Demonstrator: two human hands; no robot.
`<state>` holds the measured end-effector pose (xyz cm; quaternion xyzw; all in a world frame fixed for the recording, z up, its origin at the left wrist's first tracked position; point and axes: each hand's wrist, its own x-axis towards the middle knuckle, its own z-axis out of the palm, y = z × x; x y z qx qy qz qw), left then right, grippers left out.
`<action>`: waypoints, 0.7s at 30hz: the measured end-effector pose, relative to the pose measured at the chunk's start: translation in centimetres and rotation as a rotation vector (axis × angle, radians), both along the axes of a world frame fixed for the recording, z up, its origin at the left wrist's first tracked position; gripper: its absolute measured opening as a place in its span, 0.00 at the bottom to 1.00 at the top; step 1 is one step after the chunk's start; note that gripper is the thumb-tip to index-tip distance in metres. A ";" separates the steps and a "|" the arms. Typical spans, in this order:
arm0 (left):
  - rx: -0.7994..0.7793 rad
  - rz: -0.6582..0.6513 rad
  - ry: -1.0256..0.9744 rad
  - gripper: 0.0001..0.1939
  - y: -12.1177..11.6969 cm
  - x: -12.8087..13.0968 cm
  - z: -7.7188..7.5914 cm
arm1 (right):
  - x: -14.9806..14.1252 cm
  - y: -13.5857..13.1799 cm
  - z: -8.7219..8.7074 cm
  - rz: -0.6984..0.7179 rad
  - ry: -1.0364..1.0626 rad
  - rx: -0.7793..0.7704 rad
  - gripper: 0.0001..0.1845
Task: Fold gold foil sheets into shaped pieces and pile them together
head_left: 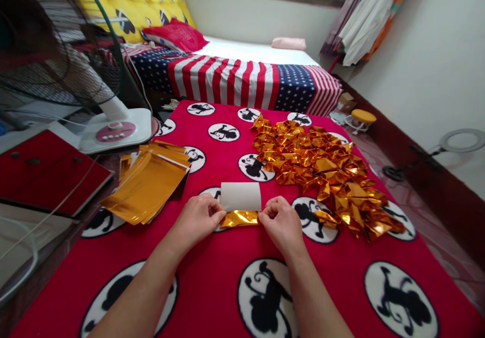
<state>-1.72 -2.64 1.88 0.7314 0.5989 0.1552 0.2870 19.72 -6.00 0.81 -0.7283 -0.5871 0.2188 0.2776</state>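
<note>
A sheet of gold foil paper [241, 196] lies in front of me, its pale back facing up and its near edge folded over to show a shiny gold strip. My left hand [200, 216] pinches the left end of that fold between thumb and finger. At the right end, my right hand [279, 222] pinches the same fold. To the left rests a loose stack of flat gold foil sheets [151, 176]. On the right spreads a large heap of folded gold foil pieces [314, 161].
A red cloth with monkey prints [212, 287] covers the surface under my hands. At left stand a fan [121, 126] and a dark red box [49, 171]. Beyond is a bed with a striped, starred cover [235, 83]. A yellow-topped stool [364, 116] and a ring light [462, 140] stand at right.
</note>
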 end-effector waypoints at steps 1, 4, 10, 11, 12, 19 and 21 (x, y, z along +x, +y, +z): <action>0.000 0.002 -0.001 0.09 0.0 0.0 0.0 | 0.0 0.0 0.0 -0.001 -0.002 -0.004 0.10; 0.001 0.010 0.001 0.08 0.0 0.1 0.1 | 0.0 0.1 -0.1 -0.007 -0.007 -0.018 0.10; 0.019 0.036 0.033 0.07 0.1 0.3 -0.1 | -0.2 0.2 0.0 -0.029 -0.024 -0.039 0.10; 0.020 0.038 0.036 0.07 0.1 0.4 -0.1 | -0.2 0.2 0.0 -0.035 -0.032 -0.041 0.10; 0.021 0.040 0.041 0.07 0.1 0.4 -0.2 | -0.3 0.3 0.0 -0.041 -0.042 -0.043 0.10; 0.028 0.062 0.062 0.08 0.1 0.4 -0.4 | -0.4 0.3 0.1 -0.052 -0.073 -0.046 0.10; 0.033 0.063 0.057 0.08 0.1 0.4 -0.4 | -0.4 0.3 0.2 -0.050 -0.075 -0.043 0.10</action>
